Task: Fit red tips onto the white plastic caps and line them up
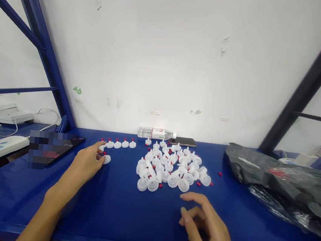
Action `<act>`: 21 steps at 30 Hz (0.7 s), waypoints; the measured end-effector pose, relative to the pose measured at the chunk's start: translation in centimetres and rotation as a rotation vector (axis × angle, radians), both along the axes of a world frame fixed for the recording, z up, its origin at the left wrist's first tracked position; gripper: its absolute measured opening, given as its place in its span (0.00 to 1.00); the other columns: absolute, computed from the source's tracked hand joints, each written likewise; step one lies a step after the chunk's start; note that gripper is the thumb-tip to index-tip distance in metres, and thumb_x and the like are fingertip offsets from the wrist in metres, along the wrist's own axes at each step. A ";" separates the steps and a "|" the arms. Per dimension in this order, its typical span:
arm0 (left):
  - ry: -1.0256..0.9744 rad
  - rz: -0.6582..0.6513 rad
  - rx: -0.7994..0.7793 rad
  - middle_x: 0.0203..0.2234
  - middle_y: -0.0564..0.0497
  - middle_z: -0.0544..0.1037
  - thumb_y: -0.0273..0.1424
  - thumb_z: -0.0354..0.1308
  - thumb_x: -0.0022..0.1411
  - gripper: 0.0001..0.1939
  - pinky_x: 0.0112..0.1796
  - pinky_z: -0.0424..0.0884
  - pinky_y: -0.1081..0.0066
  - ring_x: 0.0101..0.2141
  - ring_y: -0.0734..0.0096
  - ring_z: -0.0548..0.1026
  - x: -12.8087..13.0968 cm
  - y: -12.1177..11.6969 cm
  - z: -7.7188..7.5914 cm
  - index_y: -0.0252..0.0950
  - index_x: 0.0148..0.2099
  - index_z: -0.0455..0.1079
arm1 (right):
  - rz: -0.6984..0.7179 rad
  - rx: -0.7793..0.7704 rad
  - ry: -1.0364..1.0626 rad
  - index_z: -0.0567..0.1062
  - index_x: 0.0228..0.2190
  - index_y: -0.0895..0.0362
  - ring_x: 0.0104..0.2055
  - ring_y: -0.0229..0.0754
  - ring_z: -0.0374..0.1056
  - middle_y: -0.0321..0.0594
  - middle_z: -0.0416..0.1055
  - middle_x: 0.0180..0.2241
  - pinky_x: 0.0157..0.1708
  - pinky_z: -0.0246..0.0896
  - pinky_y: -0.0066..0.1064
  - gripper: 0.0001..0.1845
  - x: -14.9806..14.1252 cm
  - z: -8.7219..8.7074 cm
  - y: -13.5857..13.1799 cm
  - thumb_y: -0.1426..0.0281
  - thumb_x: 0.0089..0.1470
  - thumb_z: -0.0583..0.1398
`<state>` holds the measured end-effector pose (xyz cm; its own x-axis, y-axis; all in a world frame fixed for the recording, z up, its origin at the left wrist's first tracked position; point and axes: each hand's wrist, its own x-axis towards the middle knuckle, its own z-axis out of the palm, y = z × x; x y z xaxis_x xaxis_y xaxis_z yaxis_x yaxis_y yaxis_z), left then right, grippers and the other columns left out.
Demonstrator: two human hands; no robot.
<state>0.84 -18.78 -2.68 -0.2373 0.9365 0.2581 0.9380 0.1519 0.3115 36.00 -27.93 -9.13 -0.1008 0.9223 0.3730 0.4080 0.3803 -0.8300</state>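
Observation:
My left hand [87, 161] is at the left of the blue table, thumb and forefinger apart. Right beside its fingertips sits a white plastic nozzle cap with a red tip [106, 159]; whether they touch it I cannot tell. Behind the fingers a row of similar red-tipped caps [117, 144] stands upright, its left end partly hidden by the hand. My right hand [205, 225] hovers over the front of the table, fingers curled but apart, holding nothing. Beyond it lies a heap of white nozzle caps [170, 167], some upright, others tipped over, with small red tips [198, 183] scattered among them.
Behind the heap a clear water bottle [156, 133] lies on its side beside a dark phone [182, 141]. A grey plastic bag [279, 181] covers the right side. At left are a dark tablet-like device [64, 147] and a white power strip [1, 148]. Blue frame posts [49, 55] rise at the left.

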 end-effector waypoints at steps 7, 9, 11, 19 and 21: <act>0.092 -0.004 -0.065 0.43 0.45 0.84 0.28 0.45 0.60 0.19 0.45 0.71 0.58 0.46 0.47 0.79 1.2 -2.5 1.2 0.39 0.42 0.78 | -0.016 -0.009 0.010 0.73 0.46 0.50 0.23 0.40 0.72 0.35 0.74 0.24 0.23 0.68 0.25 0.15 0.0 0.0 0.0 0.56 0.64 0.57; 0.101 -0.082 -0.110 0.43 0.44 0.84 0.28 0.46 0.59 0.20 0.47 0.71 0.59 0.47 0.48 0.79 1.3 -2.6 0.8 0.39 0.42 0.80 | -0.019 -0.002 0.004 0.73 0.46 0.50 0.23 0.39 0.72 0.34 0.74 0.24 0.24 0.68 0.25 0.14 0.0 0.1 -0.1 0.56 0.64 0.57; 0.113 -0.137 -0.112 0.42 0.43 0.84 0.28 0.46 0.57 0.21 0.46 0.72 0.59 0.46 0.48 0.80 1.1 -2.2 0.1 0.38 0.42 0.80 | -0.014 0.005 0.000 0.73 0.45 0.50 0.23 0.39 0.71 0.34 0.74 0.24 0.24 0.68 0.24 0.13 0.0 0.1 -0.1 0.57 0.64 0.57; 0.219 -0.194 -0.158 0.46 0.41 0.82 0.24 0.47 0.57 0.22 0.52 0.69 0.61 0.51 0.52 0.77 -0.6 -0.3 -1.8 0.37 0.46 0.80 | 0.019 0.007 -0.009 0.72 0.46 0.49 0.26 0.38 0.73 0.33 0.74 0.25 0.28 0.69 0.23 0.12 0.1 0.0 0.1 0.58 0.66 0.56; 0.230 -0.209 -0.161 0.49 0.38 0.80 0.24 0.46 0.58 0.24 0.54 0.68 0.60 0.52 0.52 0.76 -0.8 -0.1 -1.8 0.34 0.50 0.78 | 0.020 0.003 -0.010 0.72 0.46 0.49 0.27 0.38 0.73 0.33 0.74 0.25 0.28 0.69 0.23 0.12 0.1 -0.1 0.0 0.58 0.66 0.56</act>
